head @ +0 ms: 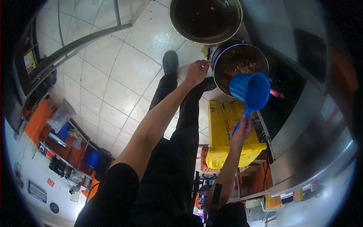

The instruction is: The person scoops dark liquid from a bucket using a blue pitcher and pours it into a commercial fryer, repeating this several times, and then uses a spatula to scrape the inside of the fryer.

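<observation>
My right hand [241,130] grips the handle of a blue plastic dipper [251,91], tilted so that its round mouth shows. The dipper overlaps the lower right rim of a round metal bucket [213,69] holding dark brown liquid with some pale residue. At the bucket's left rim is my left hand [197,72], fingers curled; whether it touches the rim or a handle there cannot be told. A wider round pot [206,42] of dark liquid stands just beyond the bucket on the floor.
Below the bucket stands a yellow plastic wringer or bin [217,122]. Steel equipment [295,139] runs along the right. A metal rail [82,38] curves at upper left, above an orange shelf unit [38,124] with assorted goods. My shoes stand on the tiled floor [119,68].
</observation>
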{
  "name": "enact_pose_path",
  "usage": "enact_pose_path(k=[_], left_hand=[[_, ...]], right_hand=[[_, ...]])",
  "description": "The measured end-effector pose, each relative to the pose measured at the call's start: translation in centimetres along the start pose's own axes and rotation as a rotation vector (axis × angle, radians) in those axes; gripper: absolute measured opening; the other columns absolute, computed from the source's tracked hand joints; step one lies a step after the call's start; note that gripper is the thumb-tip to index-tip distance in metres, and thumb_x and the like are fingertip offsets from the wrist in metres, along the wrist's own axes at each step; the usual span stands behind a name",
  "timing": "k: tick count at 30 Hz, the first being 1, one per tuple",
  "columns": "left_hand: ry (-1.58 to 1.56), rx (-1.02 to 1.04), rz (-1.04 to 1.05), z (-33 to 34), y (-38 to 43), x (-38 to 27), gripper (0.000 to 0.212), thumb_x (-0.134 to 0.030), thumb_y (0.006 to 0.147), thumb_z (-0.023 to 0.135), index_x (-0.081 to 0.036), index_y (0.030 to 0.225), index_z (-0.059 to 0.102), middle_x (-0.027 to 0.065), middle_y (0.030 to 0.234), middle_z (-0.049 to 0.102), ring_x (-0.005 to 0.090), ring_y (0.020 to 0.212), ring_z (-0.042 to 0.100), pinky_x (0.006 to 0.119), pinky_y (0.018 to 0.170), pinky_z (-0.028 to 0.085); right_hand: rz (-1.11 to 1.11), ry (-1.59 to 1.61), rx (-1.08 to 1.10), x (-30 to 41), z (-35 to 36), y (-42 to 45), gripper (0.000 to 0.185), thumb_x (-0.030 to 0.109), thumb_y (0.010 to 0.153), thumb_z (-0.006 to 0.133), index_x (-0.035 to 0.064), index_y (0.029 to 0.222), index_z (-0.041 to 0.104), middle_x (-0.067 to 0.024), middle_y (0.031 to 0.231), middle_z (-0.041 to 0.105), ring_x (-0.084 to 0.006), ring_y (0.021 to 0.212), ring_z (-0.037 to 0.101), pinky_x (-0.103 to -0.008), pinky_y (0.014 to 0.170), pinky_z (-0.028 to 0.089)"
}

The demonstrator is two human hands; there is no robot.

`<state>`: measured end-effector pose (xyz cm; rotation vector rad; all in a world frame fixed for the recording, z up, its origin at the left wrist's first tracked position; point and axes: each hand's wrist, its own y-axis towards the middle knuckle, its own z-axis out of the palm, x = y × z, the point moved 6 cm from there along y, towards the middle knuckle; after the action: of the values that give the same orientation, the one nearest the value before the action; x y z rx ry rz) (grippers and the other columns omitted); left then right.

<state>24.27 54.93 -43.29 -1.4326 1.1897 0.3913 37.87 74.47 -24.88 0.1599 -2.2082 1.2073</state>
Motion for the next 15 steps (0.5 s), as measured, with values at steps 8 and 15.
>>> enact_pose_path(k=[8,15], left_hand=[[0.077,-0.008,-0.057,0.5,3.0,-2.3,0.026,-0.024,0.088,0.053,-0.006,0.102,0.065,0.0203,0.098,0.063,0.0332,0.091,0.061,0.038,0.082,0.046],[0.068,-0.046,-0.004,1.0,4.5,-2.5,0.022,-0.022,0.080,0.058,-0.005,0.089,0.067,0.0177,0.085,0.066,0.0317,0.081,0.064,0.038,0.074,0.049]], right_hand=[[0.033,-0.002,-0.032,0.8,0.2,0.1,0.030,0.031,0.092,0.051,0.0067,0.108,0.057,0.0034,0.055,0.037,-0.0039,0.040,0.035,-0.0203,0.036,0.029],[0.037,0.042,-0.016,-0.2,-0.2,0.5,0.030,0.030,0.091,0.053,0.0068,0.109,0.057,0.0034,0.054,0.037,-0.0041,0.039,0.035,-0.0206,0.035,0.029]])
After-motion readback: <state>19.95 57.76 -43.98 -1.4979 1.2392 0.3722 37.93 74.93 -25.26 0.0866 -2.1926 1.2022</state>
